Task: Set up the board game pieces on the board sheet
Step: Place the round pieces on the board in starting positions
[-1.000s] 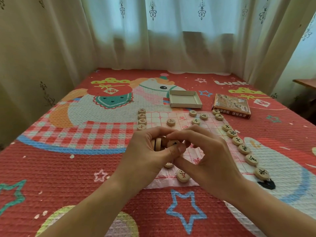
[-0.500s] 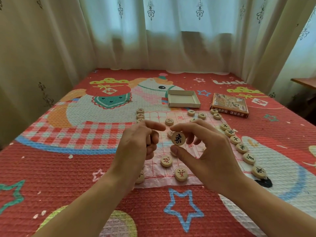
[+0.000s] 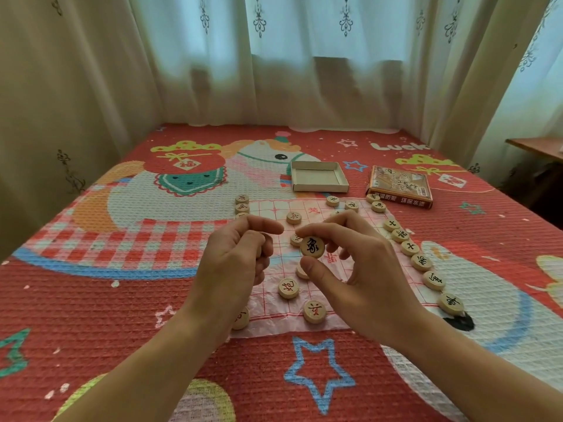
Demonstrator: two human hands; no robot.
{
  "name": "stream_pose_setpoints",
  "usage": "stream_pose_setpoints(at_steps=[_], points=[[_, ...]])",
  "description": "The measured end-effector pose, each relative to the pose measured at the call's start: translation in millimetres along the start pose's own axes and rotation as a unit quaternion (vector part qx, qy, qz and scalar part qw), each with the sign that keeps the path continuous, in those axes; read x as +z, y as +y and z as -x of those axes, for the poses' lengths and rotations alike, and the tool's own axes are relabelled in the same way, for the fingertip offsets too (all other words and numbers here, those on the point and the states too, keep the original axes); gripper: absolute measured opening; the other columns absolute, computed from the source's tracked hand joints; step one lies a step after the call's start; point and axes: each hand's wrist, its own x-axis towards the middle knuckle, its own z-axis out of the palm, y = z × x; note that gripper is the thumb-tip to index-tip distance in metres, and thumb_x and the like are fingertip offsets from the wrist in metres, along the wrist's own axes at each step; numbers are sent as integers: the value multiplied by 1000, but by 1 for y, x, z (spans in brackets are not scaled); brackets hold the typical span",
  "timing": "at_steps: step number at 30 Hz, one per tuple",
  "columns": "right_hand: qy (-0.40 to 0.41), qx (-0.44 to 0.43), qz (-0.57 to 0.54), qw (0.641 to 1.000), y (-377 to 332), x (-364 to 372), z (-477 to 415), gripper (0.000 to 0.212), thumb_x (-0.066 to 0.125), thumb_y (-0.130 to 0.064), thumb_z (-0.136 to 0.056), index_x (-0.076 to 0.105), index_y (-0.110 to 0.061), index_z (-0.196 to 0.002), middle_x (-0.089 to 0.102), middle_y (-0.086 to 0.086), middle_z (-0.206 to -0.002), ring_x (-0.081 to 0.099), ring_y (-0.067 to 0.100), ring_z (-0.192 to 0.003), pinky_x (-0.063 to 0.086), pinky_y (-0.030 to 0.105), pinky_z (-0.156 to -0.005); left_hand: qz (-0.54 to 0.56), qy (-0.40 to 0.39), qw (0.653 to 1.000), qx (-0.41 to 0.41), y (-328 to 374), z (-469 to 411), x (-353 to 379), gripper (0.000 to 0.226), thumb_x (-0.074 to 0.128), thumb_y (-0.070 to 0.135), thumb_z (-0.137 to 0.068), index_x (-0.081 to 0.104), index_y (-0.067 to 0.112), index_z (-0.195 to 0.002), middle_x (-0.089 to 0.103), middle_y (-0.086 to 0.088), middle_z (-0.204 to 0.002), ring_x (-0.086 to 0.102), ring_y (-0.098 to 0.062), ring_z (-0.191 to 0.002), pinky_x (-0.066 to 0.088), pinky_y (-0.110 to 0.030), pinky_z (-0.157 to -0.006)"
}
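A thin pink board sheet (image 3: 283,322) with a red grid lies on the bed. Round wooden pieces sit on it and along its edges: a row with black characters (image 3: 421,262) down the right edge, red-marked ones such as a disc (image 3: 288,288) near the front. My right hand (image 3: 362,269) pinches one black-marked piece (image 3: 312,247) between thumb and forefinger, face toward me, above the sheet's middle. My left hand (image 3: 237,263) is curled beside it, fingers closed around several more pieces; only an edge of them shows.
An open cardboard box tray (image 3: 318,176) and the printed box lid (image 3: 399,186) lie beyond the sheet. The bed has a red patterned cover (image 3: 91,300). Curtains (image 3: 274,56) hang on three sides, and a wooden table edge (image 3: 536,146) shows at right.
My hands were pressed together over the stack a second ago. They have drawn apart, the right hand lifting away one black-marked piece and turning its face toward me.
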Motion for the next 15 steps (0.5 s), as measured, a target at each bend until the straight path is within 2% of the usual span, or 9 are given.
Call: stream_pose_setpoints(at_steps=[7,10,15], points=[[6,12,59,998,17,-20,-15,29,77,-23,-88,73,-22,-117,59,-12,-99,56,4,-91,39,7,-77,20,-9,1000,-15,0,-1,-1,28,44,2,-103,71,10,-99,50,-1,-70,37,-10,-55,31,-23,-47],[6,48,102,994,40,-32,-30,27,76,-23,-86,73,-20,-113,62,-13,-96,56,1,-84,41,8,-72,13,-15,1000,-4,-1,-1,-1,22,49,6,-104,71,11,-101,50,-4,-74,38,-10,-55,34,-22,-47],[2,118,177,977,86,-56,-56,17,77,-22,-86,74,-17,-102,68,-2,-92,54,0,-78,36,8,-65,-10,-21,999,26,-3,-1,-2,10,60,15,-99,70,13,-100,56,3,-68,40,-9,-52,39,-18,-48]])
